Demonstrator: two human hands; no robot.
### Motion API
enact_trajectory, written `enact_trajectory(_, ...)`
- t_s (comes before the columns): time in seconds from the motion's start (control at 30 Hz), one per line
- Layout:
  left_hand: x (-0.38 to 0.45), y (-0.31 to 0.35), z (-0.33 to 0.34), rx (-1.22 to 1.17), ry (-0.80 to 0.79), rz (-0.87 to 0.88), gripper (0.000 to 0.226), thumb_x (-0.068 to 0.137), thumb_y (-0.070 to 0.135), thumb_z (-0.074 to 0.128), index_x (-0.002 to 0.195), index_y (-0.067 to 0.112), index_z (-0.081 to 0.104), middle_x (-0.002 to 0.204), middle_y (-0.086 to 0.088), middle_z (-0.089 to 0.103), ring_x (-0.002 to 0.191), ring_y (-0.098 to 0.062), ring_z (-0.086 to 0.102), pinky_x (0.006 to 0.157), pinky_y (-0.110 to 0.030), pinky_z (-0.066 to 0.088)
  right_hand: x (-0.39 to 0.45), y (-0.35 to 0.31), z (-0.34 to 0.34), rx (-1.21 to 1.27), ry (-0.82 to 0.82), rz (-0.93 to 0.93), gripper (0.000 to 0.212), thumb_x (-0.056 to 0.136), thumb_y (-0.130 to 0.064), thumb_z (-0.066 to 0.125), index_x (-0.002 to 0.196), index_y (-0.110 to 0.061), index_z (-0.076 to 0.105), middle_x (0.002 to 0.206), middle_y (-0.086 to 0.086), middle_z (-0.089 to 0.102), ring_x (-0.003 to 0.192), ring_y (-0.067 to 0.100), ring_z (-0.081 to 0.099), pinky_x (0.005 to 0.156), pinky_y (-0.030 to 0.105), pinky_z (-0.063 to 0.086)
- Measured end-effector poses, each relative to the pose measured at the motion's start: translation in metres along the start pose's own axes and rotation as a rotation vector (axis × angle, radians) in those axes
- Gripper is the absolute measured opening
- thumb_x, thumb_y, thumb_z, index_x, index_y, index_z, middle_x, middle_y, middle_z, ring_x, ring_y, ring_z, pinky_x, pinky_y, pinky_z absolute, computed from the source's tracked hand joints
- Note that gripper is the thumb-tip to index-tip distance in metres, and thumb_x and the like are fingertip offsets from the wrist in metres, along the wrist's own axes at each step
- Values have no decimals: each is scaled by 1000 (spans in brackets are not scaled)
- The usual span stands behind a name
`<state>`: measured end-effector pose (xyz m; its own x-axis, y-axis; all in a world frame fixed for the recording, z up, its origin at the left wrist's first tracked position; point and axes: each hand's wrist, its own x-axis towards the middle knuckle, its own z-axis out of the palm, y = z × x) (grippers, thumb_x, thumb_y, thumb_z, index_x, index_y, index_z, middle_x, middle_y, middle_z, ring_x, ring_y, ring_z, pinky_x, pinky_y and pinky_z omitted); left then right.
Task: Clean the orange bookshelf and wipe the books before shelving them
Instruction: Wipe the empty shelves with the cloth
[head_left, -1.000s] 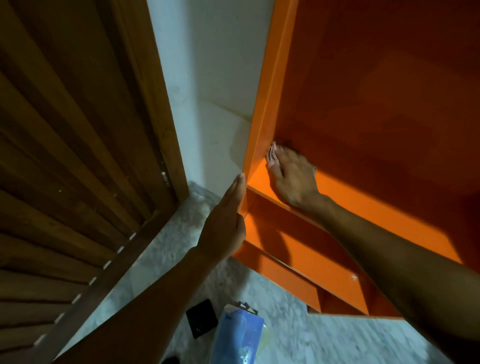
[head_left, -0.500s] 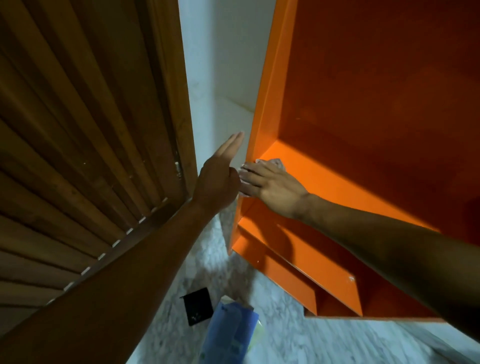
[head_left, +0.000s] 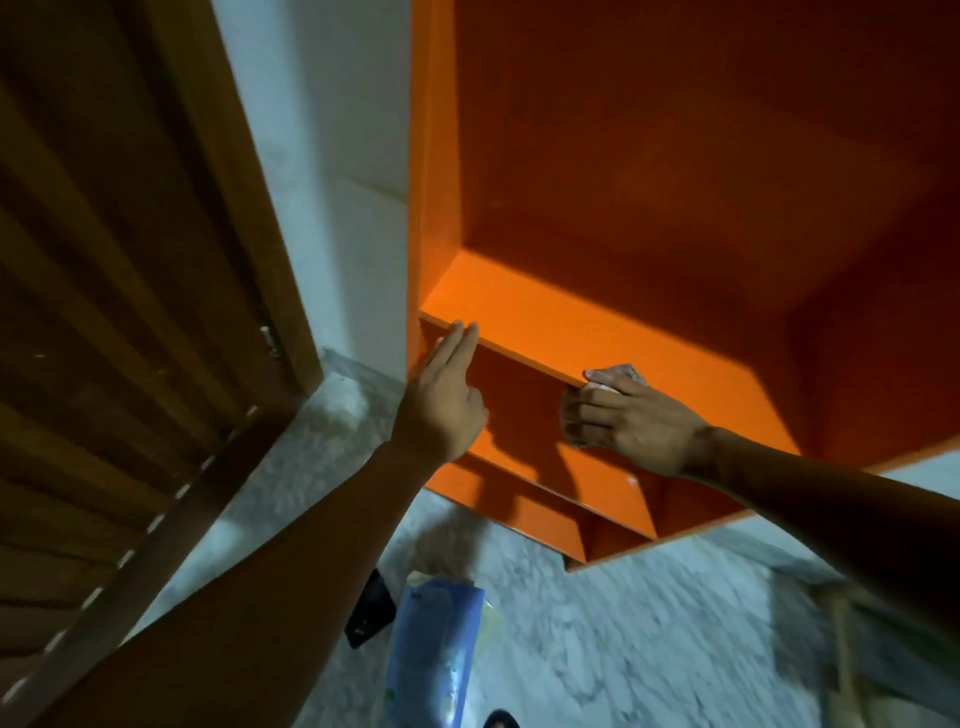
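At the far left stands a dark slatted wooden door (head_left: 119, 312), with a strip of pale wall (head_left: 337, 130) between it and the orange bookshelf (head_left: 675, 182).

Your left hand (head_left: 447, 400) reaches up to the shelf board's (head_left: 597, 332) front edge near its left end. Its fingers are straight and together, the tips touching the edge, holding nothing.

Further right along that same edge, your right hand (head_left: 628, 421) grips a small pale cloth (head_left: 605, 387). The thumb lies on top of the board and the fingers curl under its front edge, so the cloth sits pinched against the edge itself.

The board's long axis runs from your left hand down and right, past your right hand, toward the shaded right wall of the bookshelf. Your right hand, the one with the cloth, is the nearer to the remaining stretch of edge on the right; the stretch between your two hands lies to its left. The coming wipe likely follows that edge line.

Below, on the mottled grey floor (head_left: 623, 649), a blue packet (head_left: 436, 654) stands near your feet with a flat black object (head_left: 371, 608) just beside it on the left. No books are clearly visible.
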<state>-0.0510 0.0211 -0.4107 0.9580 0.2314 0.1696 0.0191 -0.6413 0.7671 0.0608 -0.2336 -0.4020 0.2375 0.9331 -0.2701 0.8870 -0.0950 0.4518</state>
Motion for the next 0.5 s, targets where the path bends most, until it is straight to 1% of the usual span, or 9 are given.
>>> enact_trajectory(0.07,-8,11,21,70,-94,23,73,92,1,46,157,22,21,166,3,11,153,-22,13,105,-41,47,-43,-3,9,16,-17,83,38,105,-19,29,103,-23,67,107,-4,67,113,15,60,122,38,8)
enact_trajectory(0.1,-10,18,30,95,-114,46,74,92,3,46,158,22,19,167,4,7,153,-20,7,105,-39,47,-65,-8,12,11,-35,138,40,105,-23,31,103,-25,71,110,-4,69,114,15,62,120,40,13)
enact_trajectory(0.13,-12,23,37,105,-117,70,75,91,4,47,158,22,18,167,3,4,154,-20,4,104,-38,46,-82,-12,10,28,-47,196,38,102,-24,34,104,-26,72,113,-4,69,115,15,63,117,43,19)
enact_trajectory(0.2,-15,33,52,109,-125,104,78,89,4,48,158,20,16,167,-2,0,154,-24,3,104,-39,46,-114,-22,16,23,-9,263,30,95,-15,38,104,-23,66,111,-3,62,111,15,60,106,46,30)
enact_trajectory(0.27,-24,39,67,112,-130,120,80,87,5,49,158,20,15,167,-7,-3,153,-28,9,99,-43,48,-144,-38,18,40,26,387,29,90,-8,37,101,-21,60,103,-2,55,104,19,58,96,48,34)
enact_trajectory(0.3,-28,41,74,112,-129,135,80,87,6,49,158,20,16,167,-8,-3,152,-30,15,96,-43,48,-157,-45,22,26,57,450,32,87,-7,36,100,-21,63,100,-1,58,102,21,60,94,48,34)
enact_trajectory(0.37,-38,39,83,90,-105,182,77,86,5,48,157,19,22,167,-9,1,147,-32,29,93,-43,48,-175,-59,35,27,36,585,38,82,-6,37,102,-20,66,100,2,64,102,27,63,92,49,33)
enact_trajectory(0.43,-48,30,97,64,-78,208,74,84,3,47,154,17,30,165,-12,12,143,-32,37,95,-41,47,-182,-75,45,96,44,723,44,77,-2,45,111,-21,65,110,3,63,108,29,58,90,49,32)
enact_trajectory(0.5,-59,17,111,75,-107,177,72,81,0,50,151,14,37,161,-13,26,139,-32,43,98,-42,45,-171,-96,51,219,80,827,51,73,-2,53,117,-23,65,122,2,62,115,28,51,88,47,32)
